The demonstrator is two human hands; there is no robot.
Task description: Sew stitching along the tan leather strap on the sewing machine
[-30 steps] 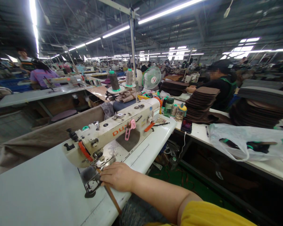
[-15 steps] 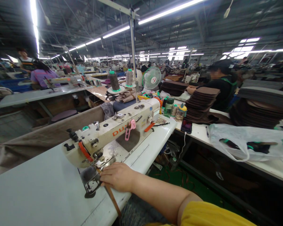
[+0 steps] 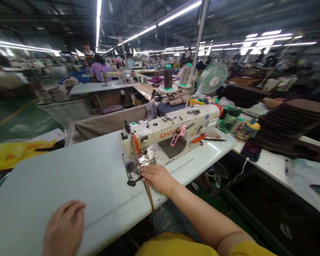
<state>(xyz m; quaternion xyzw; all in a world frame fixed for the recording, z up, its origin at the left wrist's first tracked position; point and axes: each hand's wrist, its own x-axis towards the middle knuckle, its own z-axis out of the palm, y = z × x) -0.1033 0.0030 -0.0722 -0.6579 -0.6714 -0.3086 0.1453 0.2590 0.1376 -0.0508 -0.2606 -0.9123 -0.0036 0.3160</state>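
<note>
Right hand: from here I see it reach out of a yellow sleeve to the front of the machine. Grip clenched down on the brown leather strip, fingers bunched over it.

Left hand: grip released, carrying nothing. Fingers lightly curled, resting on the tabletop at the lower left of my view, well apart from the machine.

Brown leather strip: narrow. Upper end sits under my right-hand fingers, just beside the dark-stained metal plate at the machine's working end. The rest runs down past the front edge of the tabletop.

Sewing machine: cream industrial head, orange lettering partly legible, pink clip hanging on its front. Stands at the far side of the work surface.

Tabletop: white and smooth, one thin line running along it near the front edge.

Behind machine: two thread cones on a stand, a pale green desk fan just to their right.

Right side: a co-worker's hand at the edge of a stack of brown cut pieces on the neighbouring bench. Nearby are a phone lying flat and a cluster of bottles.

Far background: rows of workstations under long ceiling lights, other people seated and standing.
</note>
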